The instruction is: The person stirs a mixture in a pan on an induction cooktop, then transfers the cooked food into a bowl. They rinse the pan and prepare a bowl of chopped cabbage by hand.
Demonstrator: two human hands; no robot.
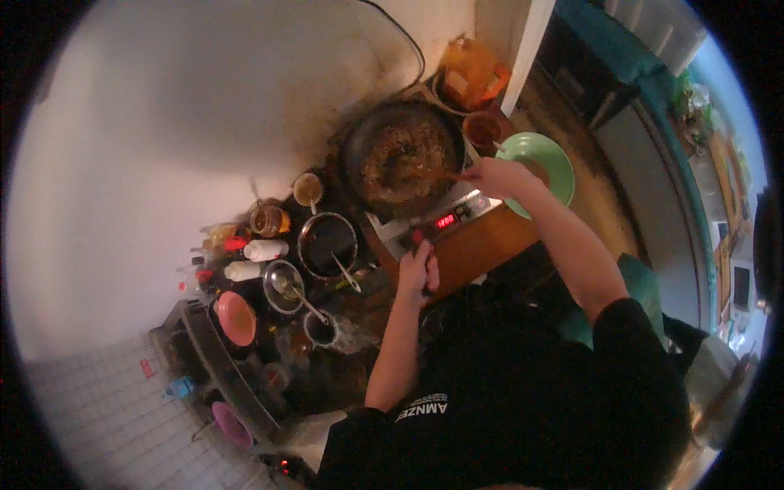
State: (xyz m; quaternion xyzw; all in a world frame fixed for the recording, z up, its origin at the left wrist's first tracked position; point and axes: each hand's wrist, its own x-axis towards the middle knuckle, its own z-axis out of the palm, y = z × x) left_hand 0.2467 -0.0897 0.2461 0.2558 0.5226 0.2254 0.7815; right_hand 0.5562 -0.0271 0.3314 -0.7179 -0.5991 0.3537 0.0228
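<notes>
A dark wok (353, 151) holding crumbly brown food (400, 159) sits on an electric cooktop (469, 208) with a lit red display. My right hand (494, 177) is closed round a brown spatula (433, 173), likely wooden, whose far end lies in the food. Nearer to me, my left hand (418, 271) grips a dark handle with a reddish end (418, 237), which appears to belong to the wok. Where the handle meets the wok is hard to make out. Right beside my right forearm stands a light green bowl (559, 167) with something brownish inside.
Left of the wok crowd a dark-filled pot (306, 245) with a spoon, a metal bowl (273, 302) with a ladle, jars (268, 219) and white bottles (265, 251). A pink bowl (237, 318) stands farther left. An orange bag (469, 73) and reddish-brown bowl (482, 129) sit behind, near the wall.
</notes>
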